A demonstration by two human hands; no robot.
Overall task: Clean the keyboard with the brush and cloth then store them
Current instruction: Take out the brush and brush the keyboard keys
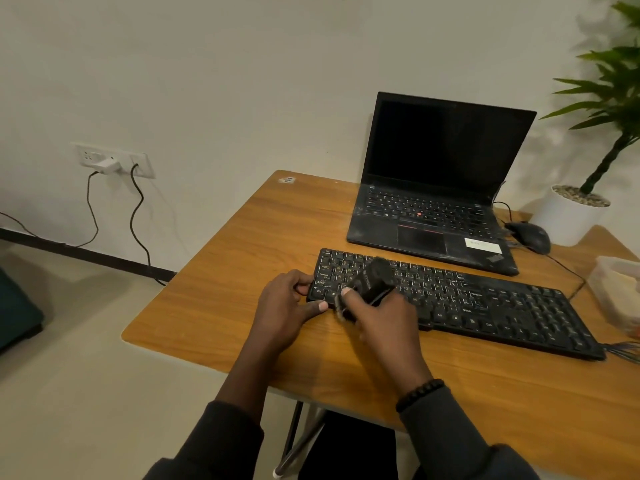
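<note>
Both hands work at the left end of the keyboard (450, 299), which lies slantwise across the wooden table (242, 271). On the left, the left hand (284, 306) clamps the keyboard's corner — thumb along the front edge, fingers curled over the side — and steadies it. Beside it, the right hand (377, 317) is wrapped round the handle of a dark brush (372, 280) whose head sits over the left-hand keys; the brush is blurred, so how firmly the bristles touch cannot be told. No cloth can be made out for certain.

Brushing seems to be the step in hand, and most of the keyboard lies unbrushed to the right. It would go best in short strokes along the rows, bristles tipped into the gaps, driving dust one way toward an edge rather than back among the keys — the left hand should keep its hold so the board does not skid.

To the left, bare table runs to a rounded corner near the left hand, so anything pushed that way could go over. Behind the keyboard stands an open laptop (440, 202), close enough that backward strokes would throw dust onto it. Farther right sit a mouse (531, 235), a white plant pot (568, 220) and a clear box (620, 289) at the edge, leaving little room there
</note>
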